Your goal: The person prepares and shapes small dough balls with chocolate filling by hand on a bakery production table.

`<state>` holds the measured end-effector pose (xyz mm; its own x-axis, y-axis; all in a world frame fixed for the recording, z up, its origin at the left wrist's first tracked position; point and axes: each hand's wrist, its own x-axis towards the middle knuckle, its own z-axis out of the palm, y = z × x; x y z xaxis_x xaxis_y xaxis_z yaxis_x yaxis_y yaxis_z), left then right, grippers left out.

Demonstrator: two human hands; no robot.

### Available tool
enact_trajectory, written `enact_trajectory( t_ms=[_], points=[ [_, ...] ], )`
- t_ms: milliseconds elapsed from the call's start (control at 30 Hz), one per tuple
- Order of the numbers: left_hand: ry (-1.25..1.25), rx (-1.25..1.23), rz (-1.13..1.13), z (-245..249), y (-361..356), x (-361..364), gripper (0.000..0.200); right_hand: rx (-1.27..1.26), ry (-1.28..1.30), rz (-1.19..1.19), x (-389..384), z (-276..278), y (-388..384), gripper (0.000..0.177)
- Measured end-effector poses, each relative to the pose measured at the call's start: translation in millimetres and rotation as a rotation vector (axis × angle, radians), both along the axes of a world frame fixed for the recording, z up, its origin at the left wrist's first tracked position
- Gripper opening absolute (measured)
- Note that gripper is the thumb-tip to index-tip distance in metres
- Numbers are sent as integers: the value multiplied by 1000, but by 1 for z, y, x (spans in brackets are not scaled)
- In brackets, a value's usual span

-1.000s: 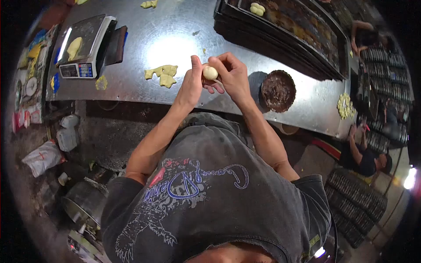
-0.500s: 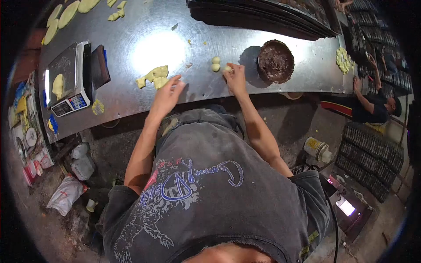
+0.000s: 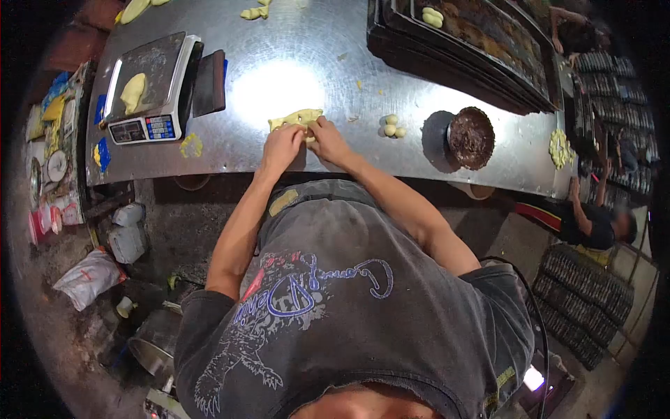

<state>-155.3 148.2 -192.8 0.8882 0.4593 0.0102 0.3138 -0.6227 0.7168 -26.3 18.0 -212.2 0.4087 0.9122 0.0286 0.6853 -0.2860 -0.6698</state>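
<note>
A flattened, irregular piece of yellow dough [image 3: 304,114] lies near the front of the metal table [image 3: 258,150]. My left hand [image 3: 283,145] has its fingers closed on the dough's near edge. Beside it, almost touching, my right hand [image 3: 328,142] grips the right part of the same piece. Between the two hands a small bit of dough shows, and the fingertips are partly hidden. Three small dough balls [image 3: 391,126] sit together to the right of my hands. Further right is a round bowl [image 3: 471,138] with dark brown contents.
At the left, a scale [image 3: 146,87] bears a dough piece [image 3: 133,93], with a dark block [image 3: 209,82] beside it. Stacked trays [image 3: 460,59] fill the back right. Dough scraps [image 3: 256,10] lie at the back. A co-worker [image 3: 593,222] is at the far right.
My right hand has left the small balls, where a third now rests, and moved left onto the dough. My left hand has closed on the dough. The view has shifted, with more trays visible.
</note>
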Motion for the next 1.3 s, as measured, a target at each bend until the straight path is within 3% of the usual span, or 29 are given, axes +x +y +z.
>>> enact_trajectory(
  t_ms=[67,167,200,300,333,400,433,467,500,600,667,733,833,867,933,1000,1100,1233,1300],
  points=[
    [126,76,-115,-8,0,-3,21,30,41,-42,-6,-7,5,25],
    [84,76,-104,-17,-1,-14,22,-184,410,47,11,9,-12,22],
    [103,145,-67,-12,-4,-17,23,-344,435,83,17,20,-26,24],
    [173,231,-60,-5,-7,-14,24,-386,520,219,27,37,-90,34],
    [281,152,-74,8,-8,-5,28,-416,563,145,26,49,-101,37],
    [149,-297,4,37,-20,15,35,-471,659,2,26,77,-119,41],
    [90,-519,45,52,-27,26,40,-339,843,-104,23,90,-121,40],
    [8,-576,-53,61,-34,37,57,-196,1020,-210,19,102,-116,39],
    [-82,-710,-42,71,-45,50,59,-42,1190,-317,15,114,-110,38],
    [-315,-1137,14,112,-82,95,65,336,767,-356,11,150,-89,31],
    [-408,-1455,103,145,-107,119,65,352,486,-449,26,160,-91,27],
    [-492,-1226,69,163,-121,139,63,429,92,-559,40,172,-101,22],
    [-740,-588,-157,185,-149,158,60,571,638,-554,69,199,-133,23],
    [-810,-333,-247,182,-155,164,56,664,1006,-492,73,206,-145,24],
    [-920,106,-385,185,-169,176,54,720,1323,-475,72,209,-171,27],
    [-976,78,-418,176,-188,188,55,783,1549,-413,74,197,-193,32],
    [-859,-6,-554,141,-218,209,51,864,1746,-563,90,201,-226,34],
    [-425,-82,-614,122,-257,212,90,431,1450,-541,153,155,-288,25],
    [-230,-213,-518,108,-268,203,78,426,1255,-594,184,143,-303,23]
  ],
)
